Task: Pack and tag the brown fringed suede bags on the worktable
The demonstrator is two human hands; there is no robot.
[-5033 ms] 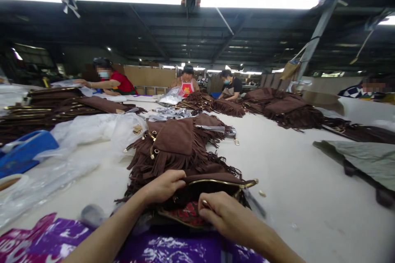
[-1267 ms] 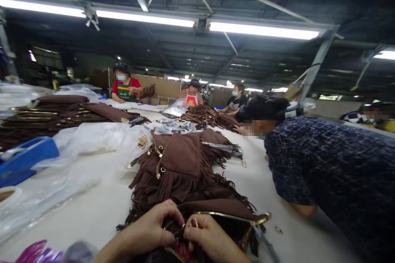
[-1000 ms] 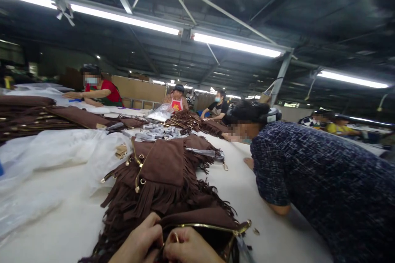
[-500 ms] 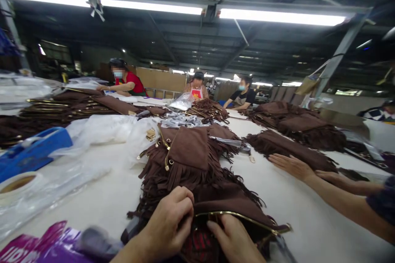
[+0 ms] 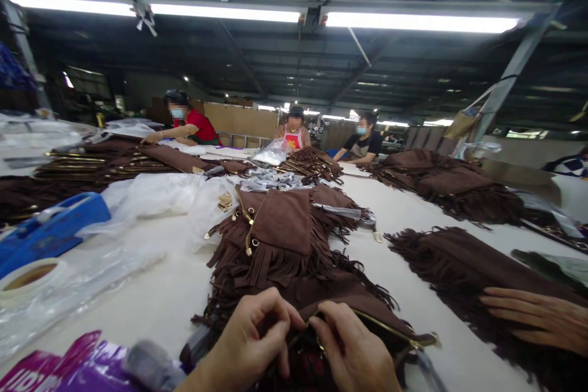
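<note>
A brown suede fringed bag (image 5: 353,312) lies at the near edge of the white table (image 5: 165,294), its mouth edged by a gold zipper. My left hand (image 5: 250,343) pinches the bag's opening at its left end. Close beside it, my right hand (image 5: 353,352) grips the zipper edge with fingers curled into the mouth. A red patterned lining shows dimly between the hands. Behind this bag sits a pile of the same fringed bags (image 5: 275,239).
A co-worker's hand (image 5: 537,318) rests flat on another fringed bag (image 5: 463,269) at the right. Clear plastic bags (image 5: 142,196), a blue tape dispenser (image 5: 50,229) and a tape roll (image 5: 27,275) lie left. Purple wrapping (image 5: 59,367) is near me. Three people work at the far end.
The co-worker has pulled a fringed bag nearer along the table's right side, one hand now flat on it. My hands have drawn together on the zipper edge of the near bag.
</note>
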